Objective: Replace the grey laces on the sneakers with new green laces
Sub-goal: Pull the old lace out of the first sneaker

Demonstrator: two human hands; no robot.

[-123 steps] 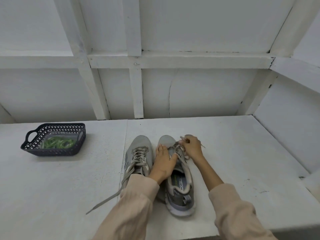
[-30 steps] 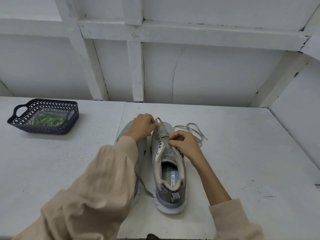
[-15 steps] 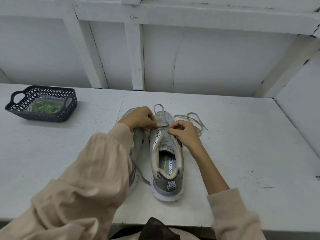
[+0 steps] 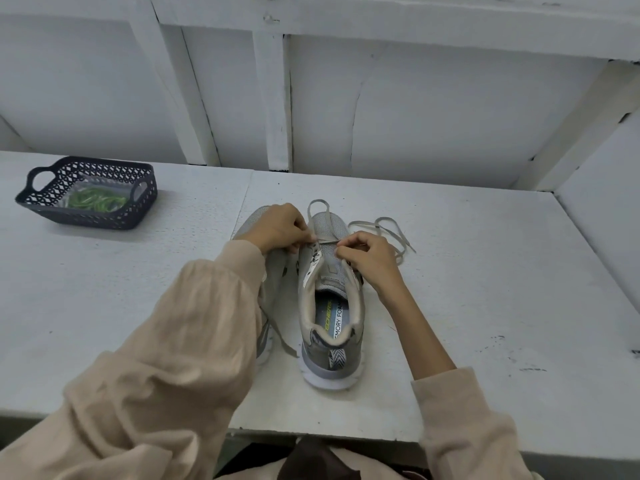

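The grey lace [image 4: 327,241] is down to one short span, pulled taut across the lowest eyelets of the right-hand sneaker [image 4: 330,271]. The tongue behind it is bare. Four seconds earlier the lace still criss-crossed the upper part of this shoe, so nearly all of it has come out. Its freed length now lies in loose loops on the table [image 4: 467,289] at the shoe's one o'clock, with another loop at twelve.

The left hand [image 4: 280,226] pinches the span at the shoe's ten o'clock edge, fingers curled tight on it. The right hand [image 4: 369,254] pinches the other end at two o'clock. Their pose is much the same as half a second ago; only the view has tipped down.

By this reading the first shoe is one pull from being stripped, and no relacing has begun.

The other sneaker [image 4: 248,221] sits touching it at nine o'clock, mostly hidden by the left sleeve (whether it is still laced cannot be told), and a grey strand trails out at seven o'clock as before.

The green laces [image 4: 95,201] remain untouched in the dark basket [image 4: 104,220], well apart at ten o'clock.
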